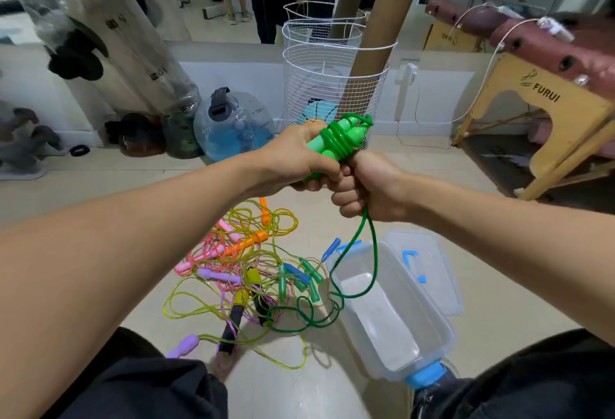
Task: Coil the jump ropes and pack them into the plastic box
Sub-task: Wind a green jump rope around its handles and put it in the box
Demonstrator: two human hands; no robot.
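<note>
Green jump rope handles: two, side by side, long axis tilted, tips pointing up and away to the right, butt ends down toward the left hand. Several turns of green cord wrap their middle. The free cord drops below the right hand and loops on the floor beside the box.

Plastic box: clear, open, below the right hand on the pale tile floor; its lid lies just beyond it. Tangled pile of ropes sits below the left hand: yellow, pink, orange, purple, blue.

Room: white wire basket holding cardboard tubes stands beyond the hands, mirror wall behind it.

Left hand: fingers curled round the lower handle ends. Right hand: closed fist on the cord, touching the left hand.
</note>
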